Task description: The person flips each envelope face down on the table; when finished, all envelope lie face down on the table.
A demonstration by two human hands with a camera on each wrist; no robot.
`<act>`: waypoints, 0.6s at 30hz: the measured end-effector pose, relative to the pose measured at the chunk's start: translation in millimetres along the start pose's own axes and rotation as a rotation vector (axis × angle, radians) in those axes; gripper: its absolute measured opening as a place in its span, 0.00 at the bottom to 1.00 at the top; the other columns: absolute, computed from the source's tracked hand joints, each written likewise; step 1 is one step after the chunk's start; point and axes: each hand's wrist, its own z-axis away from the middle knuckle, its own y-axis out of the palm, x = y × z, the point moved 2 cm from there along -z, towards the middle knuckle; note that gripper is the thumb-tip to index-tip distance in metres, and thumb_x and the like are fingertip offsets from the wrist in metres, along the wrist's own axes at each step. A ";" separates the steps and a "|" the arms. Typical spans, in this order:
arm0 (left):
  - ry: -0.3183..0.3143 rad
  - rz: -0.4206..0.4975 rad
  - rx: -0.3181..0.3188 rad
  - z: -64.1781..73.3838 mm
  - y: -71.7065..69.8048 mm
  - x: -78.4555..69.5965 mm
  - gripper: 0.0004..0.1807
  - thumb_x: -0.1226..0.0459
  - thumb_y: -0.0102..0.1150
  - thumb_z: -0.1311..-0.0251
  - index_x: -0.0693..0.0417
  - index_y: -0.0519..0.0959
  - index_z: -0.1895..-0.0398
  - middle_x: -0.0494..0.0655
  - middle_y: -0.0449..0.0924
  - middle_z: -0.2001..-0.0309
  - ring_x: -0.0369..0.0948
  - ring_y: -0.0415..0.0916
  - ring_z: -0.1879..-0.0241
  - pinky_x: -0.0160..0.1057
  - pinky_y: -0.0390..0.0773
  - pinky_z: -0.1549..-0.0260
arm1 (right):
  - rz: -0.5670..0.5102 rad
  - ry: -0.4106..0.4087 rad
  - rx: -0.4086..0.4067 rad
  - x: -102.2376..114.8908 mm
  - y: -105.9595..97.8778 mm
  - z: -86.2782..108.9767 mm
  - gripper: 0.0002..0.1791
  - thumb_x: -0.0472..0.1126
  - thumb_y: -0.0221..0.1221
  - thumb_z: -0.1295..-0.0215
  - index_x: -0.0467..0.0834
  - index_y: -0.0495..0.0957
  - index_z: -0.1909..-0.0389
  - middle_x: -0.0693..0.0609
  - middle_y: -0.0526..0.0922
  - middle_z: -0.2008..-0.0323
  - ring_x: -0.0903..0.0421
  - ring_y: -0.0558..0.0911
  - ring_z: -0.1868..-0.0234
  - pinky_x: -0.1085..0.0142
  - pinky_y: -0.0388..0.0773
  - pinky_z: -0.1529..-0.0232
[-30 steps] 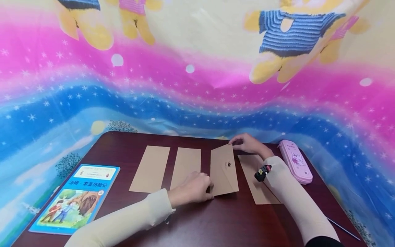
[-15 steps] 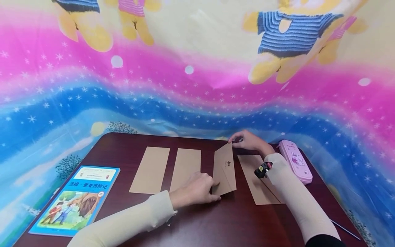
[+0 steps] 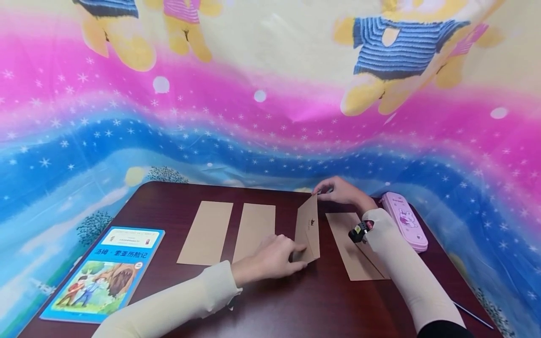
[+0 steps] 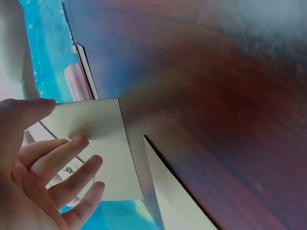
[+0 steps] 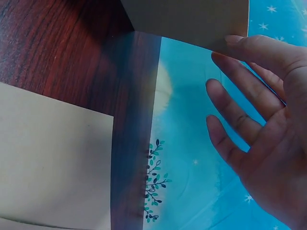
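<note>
A kraft-brown envelope (image 3: 305,220) with a small dark crown print stands tilted up from the table, its flap side facing left. My right hand (image 3: 340,193) pinches its far top corner, and in the right wrist view thumb and index finger meet on the envelope (image 5: 192,24). Close to the near end, my left hand (image 3: 274,258) reaches toward the flap with its index finger extended and thumb by the lower corner. The left wrist view shows that hand's fingers (image 4: 88,179) loosely spread before the envelope (image 4: 112,143).
Two flat envelopes lie left, one outer (image 3: 204,232) and one inner (image 3: 255,225) partly behind my left hand. Another envelope (image 3: 344,239) lies under my right forearm. A blue book (image 3: 110,277), a pink pencil case (image 3: 405,220) and a thin pen-like stick (image 3: 473,314) rest on the dark table (image 3: 270,310).
The envelope has been tilted more upright, its left edge swinging to the right. My left hand has moved right along with it, its index finger now stretched toward the flap.
</note>
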 end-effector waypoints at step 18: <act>0.050 -0.027 -0.050 2.8 2.0 -4.6 0.26 0.50 0.66 0.36 0.44 0.81 0.36 0.35 0.78 0.81 0.28 0.57 0.84 0.29 0.57 0.86 | -0.002 0.024 0.003 0.3 -2.5 0.2 0.11 0.40 0.65 0.33 0.46 0.87 0.51 0.47 0.88 0.50 0.49 0.84 0.50 0.59 0.80 0.52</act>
